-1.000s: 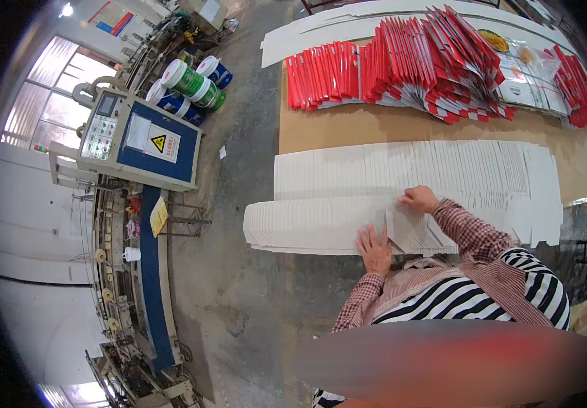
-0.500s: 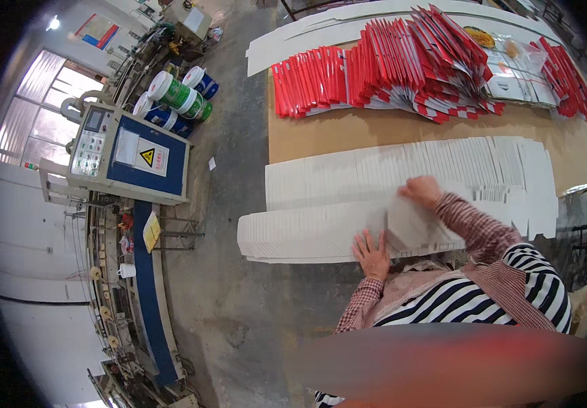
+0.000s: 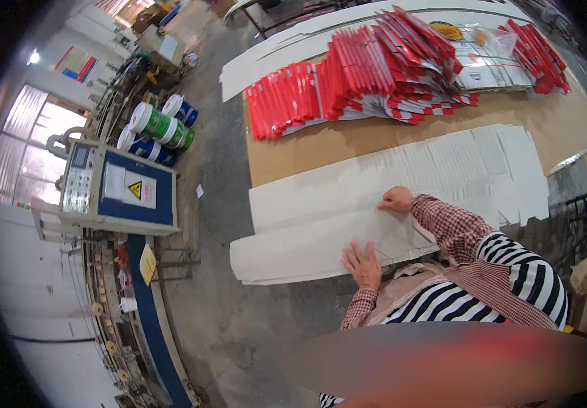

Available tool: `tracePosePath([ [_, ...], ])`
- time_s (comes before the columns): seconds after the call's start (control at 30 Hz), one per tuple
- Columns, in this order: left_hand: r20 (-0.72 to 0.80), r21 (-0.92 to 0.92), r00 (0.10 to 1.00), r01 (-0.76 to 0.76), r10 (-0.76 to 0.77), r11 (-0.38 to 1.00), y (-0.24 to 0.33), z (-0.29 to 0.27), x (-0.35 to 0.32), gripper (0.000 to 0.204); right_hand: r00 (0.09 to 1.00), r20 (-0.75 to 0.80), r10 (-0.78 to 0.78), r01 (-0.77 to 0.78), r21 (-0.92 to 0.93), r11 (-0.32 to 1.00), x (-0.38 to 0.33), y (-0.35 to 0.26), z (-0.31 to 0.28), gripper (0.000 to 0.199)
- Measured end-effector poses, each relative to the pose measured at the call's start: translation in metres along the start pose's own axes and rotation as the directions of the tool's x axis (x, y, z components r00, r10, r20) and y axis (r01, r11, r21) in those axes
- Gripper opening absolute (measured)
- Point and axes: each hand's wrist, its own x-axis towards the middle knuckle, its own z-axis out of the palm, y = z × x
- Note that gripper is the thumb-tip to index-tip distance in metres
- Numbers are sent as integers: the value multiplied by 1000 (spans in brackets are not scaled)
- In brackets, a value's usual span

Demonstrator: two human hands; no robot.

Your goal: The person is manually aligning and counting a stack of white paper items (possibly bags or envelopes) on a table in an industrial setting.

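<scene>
Two overlapping rows of white paper sheets lie fanned out before me, a far row (image 3: 375,163) and a near row (image 3: 293,248). My left hand (image 3: 363,265) rests on the near edge of the near row, fingers spread and holding nothing. Curled into a fist, my right hand (image 3: 397,199) is on the white sheets where the two rows meet. What its fingers hold, if anything, is hidden.
Red-and-white folded packets (image 3: 354,75) stand in a long bunch on the brown board (image 3: 307,156). Beside them lies a strapped white bundle (image 3: 491,68). A blue-and-grey machine (image 3: 137,187) and several buckets (image 3: 160,126) are off to the left.
The view has shifted and tilted a little. A raised sheet by my right hand now lies down on the row. My right fist has come lower and to the left; my left hand stays spread.
</scene>
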Motion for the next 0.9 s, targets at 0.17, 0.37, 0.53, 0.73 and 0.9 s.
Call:
tracePosePath([
  [0.17, 42, -28, 999, -5, 6, 1000, -2, -1, -4, 56, 1000, -19, 12, -12, -18, 1000, 4, -6, 9, 49],
  [0.37, 79, 26, 997, 1, -4, 1000, 4, -2, 1, 54, 999, -20, 47, -48, -63, 997, 2, -1, 8, 50],
  [0.53, 42, 49, 999, -2, 0, 999, 4, 0, 2, 56, 999, -31, 37, -40, -108, 993, 2, -8, 8, 52],
  [0.73, 41, 71, 999, -21, 18, 997, 6, -1, 1, 55, 999, 34, 22, -19, -79, 997, 0, -2, 4, 53],
  [0.9, 11, 41, 1000, -25, 25, 999, 2, 0, -6, 54, 989, -33, -146, 145, -41, 989, -11, 9, 1, 41],
])
